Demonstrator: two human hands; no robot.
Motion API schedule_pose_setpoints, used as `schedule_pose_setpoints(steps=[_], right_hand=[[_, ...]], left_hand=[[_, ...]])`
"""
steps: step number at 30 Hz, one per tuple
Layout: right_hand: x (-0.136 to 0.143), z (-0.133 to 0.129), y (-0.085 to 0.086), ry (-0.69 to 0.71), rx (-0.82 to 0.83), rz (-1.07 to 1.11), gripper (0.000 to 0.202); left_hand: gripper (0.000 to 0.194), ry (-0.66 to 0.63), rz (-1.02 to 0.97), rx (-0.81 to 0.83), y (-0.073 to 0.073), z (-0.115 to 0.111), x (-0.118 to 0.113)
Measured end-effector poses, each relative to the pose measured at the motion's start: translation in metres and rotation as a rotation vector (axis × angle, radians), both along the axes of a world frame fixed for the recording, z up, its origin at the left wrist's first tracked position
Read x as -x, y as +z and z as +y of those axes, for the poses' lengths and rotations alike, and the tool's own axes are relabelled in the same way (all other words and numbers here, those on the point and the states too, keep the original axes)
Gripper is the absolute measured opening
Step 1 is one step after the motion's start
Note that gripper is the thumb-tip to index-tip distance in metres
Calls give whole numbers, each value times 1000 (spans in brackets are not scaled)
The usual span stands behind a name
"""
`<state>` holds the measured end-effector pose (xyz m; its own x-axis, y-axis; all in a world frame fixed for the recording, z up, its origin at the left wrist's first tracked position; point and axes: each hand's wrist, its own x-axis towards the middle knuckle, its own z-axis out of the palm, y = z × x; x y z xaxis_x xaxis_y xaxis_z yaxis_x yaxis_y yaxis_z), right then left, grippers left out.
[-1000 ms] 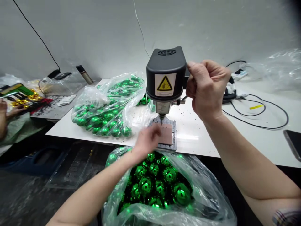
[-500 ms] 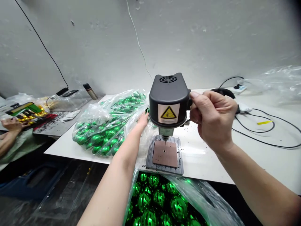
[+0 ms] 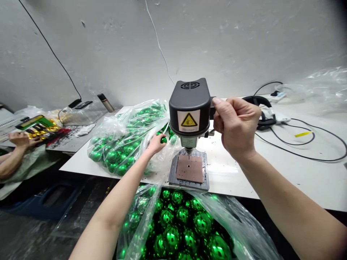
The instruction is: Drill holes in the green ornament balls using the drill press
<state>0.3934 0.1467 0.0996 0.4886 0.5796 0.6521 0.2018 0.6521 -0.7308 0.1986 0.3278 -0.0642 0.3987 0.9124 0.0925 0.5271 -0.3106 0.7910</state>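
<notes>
A shiny green ball (image 3: 163, 140) is in the fingers of my left hand (image 3: 155, 144), at the mouth of a clear plastic bag (image 3: 121, 126) of green balls. My right hand (image 3: 237, 124) is closed round the side lever (image 3: 212, 108) of a small black bench drill press (image 3: 189, 99) with a yellow warning label. The thin drill bit (image 3: 189, 156) points down over a brown square board (image 3: 189, 171) with a small hole, lying on the grey base plate (image 3: 205, 177). Below the table edge sits an open plastic bag of larger-looking green balls (image 3: 172, 236).
At left, a co-worker's hand (image 3: 18, 139) is near gold balls (image 3: 36, 134) on another table. A bottle (image 3: 105, 103), a phone (image 3: 83, 105) and a white cloth (image 3: 85, 130) lie there. Black headphones (image 3: 261, 104) and looped cables (image 3: 295, 157) lie right of the drill press. Dark shavings are scattered around the base.
My left hand has moved back and left from behind the drill head, and the green ball in its fingers now shows. My right hand stays on the lever. The view has shifted slightly.
</notes>
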Motion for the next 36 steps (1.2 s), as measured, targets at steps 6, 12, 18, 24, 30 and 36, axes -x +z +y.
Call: schedule_pose_setpoints(steps=[6, 12, 18, 24, 30, 36], right_hand=[[0, 2, -1, -13, -22, 0, 47], [0, 3, -2, -19, -43, -16, 48], [-1, 3, -2, -47, -17, -32, 51], [-1, 4, -2, -65, 3, -49, 52], [-2, 3, -2, -54, 7, -70, 52], [-4, 6, -4, -90, 49, -88, 53]], left_hand=[[42, 41, -562, 467, 54, -46, 24], [38, -19, -921, 872, 64, -100, 24], [27, 45, -973, 1023, 33, -120, 15], [32, -18, -914, 1125, 25, -119, 16], [20, 59, -912, 1016, 17, -128, 8], [43, 54, -836, 855, -1, -131, -5]])
